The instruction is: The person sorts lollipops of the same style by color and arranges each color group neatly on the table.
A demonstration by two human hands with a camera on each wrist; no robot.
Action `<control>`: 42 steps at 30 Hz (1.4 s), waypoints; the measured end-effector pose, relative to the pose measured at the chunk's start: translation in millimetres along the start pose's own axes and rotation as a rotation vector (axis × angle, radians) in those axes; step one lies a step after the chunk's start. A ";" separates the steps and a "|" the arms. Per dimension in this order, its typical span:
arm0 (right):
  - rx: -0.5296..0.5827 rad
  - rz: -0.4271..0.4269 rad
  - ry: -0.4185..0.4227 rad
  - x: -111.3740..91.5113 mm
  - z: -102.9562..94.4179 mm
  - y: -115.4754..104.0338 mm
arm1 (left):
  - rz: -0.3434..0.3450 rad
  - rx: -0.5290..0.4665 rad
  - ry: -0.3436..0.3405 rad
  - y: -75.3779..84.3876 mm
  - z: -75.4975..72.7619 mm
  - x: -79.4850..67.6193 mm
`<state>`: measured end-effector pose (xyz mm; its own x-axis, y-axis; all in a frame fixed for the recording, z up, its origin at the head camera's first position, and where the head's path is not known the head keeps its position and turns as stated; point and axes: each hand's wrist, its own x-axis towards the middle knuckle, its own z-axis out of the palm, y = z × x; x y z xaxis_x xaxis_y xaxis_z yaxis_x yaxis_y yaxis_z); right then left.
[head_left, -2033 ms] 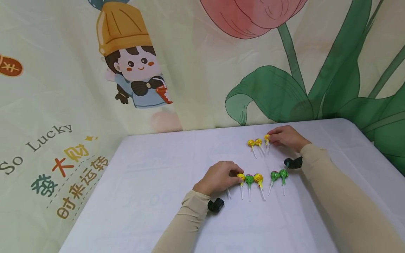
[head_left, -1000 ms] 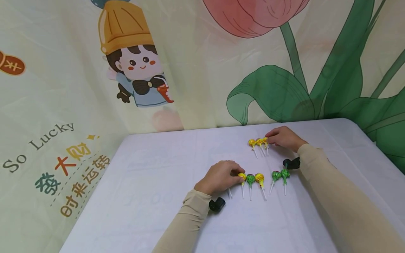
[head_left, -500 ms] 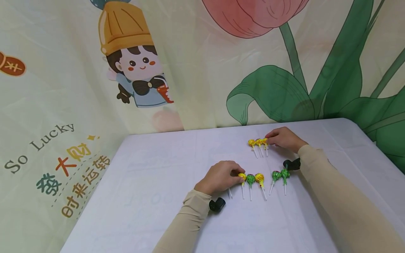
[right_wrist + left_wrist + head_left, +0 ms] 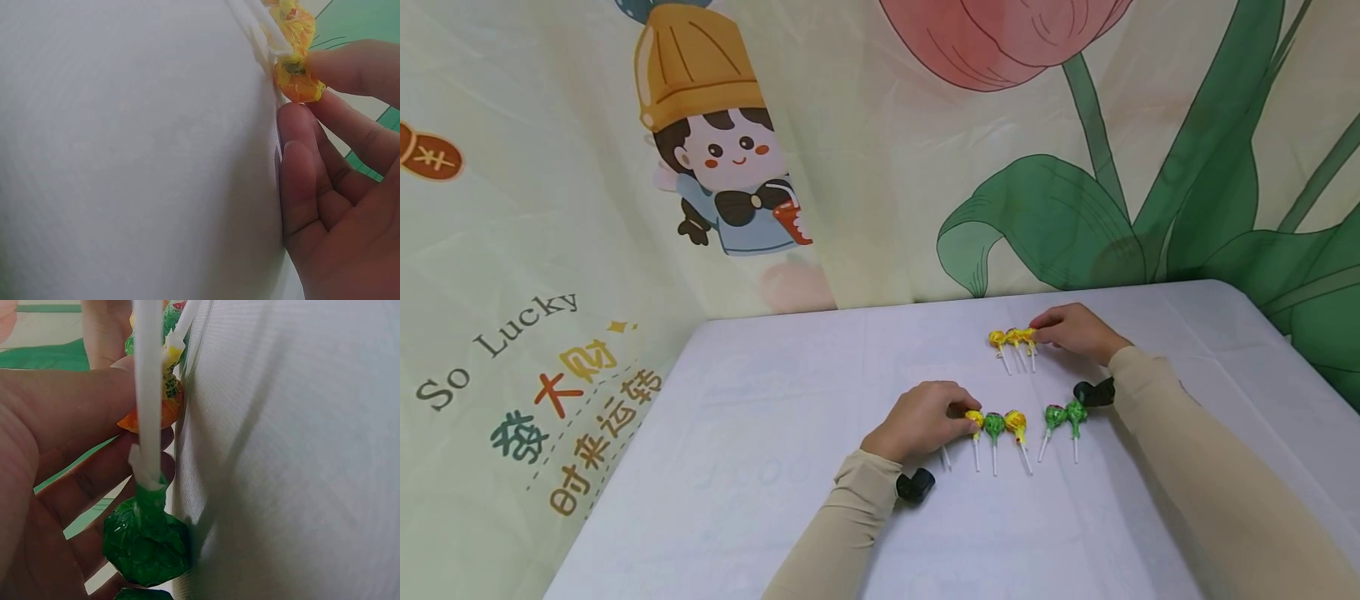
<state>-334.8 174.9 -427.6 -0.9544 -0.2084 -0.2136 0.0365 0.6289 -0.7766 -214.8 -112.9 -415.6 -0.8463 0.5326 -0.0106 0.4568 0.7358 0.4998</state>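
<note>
My left hand [image 4: 919,421] pinches the yellow-wrapped lollipop [image 4: 975,418] at the left of the near row. A green lollipop [image 4: 995,425] and another yellow one stand right of it. Beneath my left palm, the left wrist view shows a green lollipop [image 4: 147,544] with its white stick; in the head view mostly sticks show there. Farther back, my right hand [image 4: 1075,327] pinches the rightmost of three yellow lollipops [image 4: 300,84] between thumb and forefinger. Its two neighbours, including the leftmost yellow lollipop [image 4: 997,338], lie side by side with it, sticks toward me.
Two green lollipops [image 4: 1055,417] lie at the right of the near row, close to the black wrist camera [image 4: 1094,392] on my right arm. A white cloth covers the table [image 4: 760,417]. Behind its far edge hangs a printed backdrop [image 4: 865,167].
My right hand has moved slightly left, bringing its yellow lollipop up against the other two in the far group. My left hand stays in place.
</note>
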 end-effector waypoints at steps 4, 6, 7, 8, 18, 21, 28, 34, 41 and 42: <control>0.000 0.000 -0.001 -1.1 -0.4 1.1 | 0.007 0.003 0.001 0.3 -0.3 0.1; 0.000 0.002 -0.002 -2.5 -1.0 0.1 | 0.009 0.007 0.002 -0.6 0.1 0.5; -0.001 0.001 -0.003 -3.3 -1.4 -0.6 | 0.008 0.008 0.003 -0.9 0.3 0.6; -0.002 0.000 -0.005 -4.1 -2.0 -1.2 | 0.008 0.010 0.003 -1.3 0.6 0.8; 0.003 -0.004 -0.028 -6.5 -9.3 -0.2 | 0.006 0.000 0.000 -2.2 1.1 1.4; 0.009 0.000 -0.024 -7.5 -10.9 1.0 | 0.007 0.002 0.001 -2.9 1.5 1.8; 0.011 0.002 -0.023 -9.6 -10.5 4.9 | 0.007 0.009 -0.004 -2.9 1.7 1.5; 0.013 0.007 -0.022 -14.6 -10.3 8.1 | 0.015 0.006 -0.001 -1.7 1.0 0.6; 0.013 0.008 -0.030 -24.8 -12.7 9.2 | 0.019 -0.004 -0.002 -0.9 -1.1 0.1; 0.015 0.008 -0.031 -26.3 -12.8 9.3 | 0.018 -0.002 -0.003 -0.9 -1.2 0.2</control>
<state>-313.1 195.7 -421.6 -0.9446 -0.2266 -0.2374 0.0483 0.6194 -0.7836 -215.7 -114.0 -414.9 -0.8370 0.5471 -0.0040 0.4716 0.7251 0.5019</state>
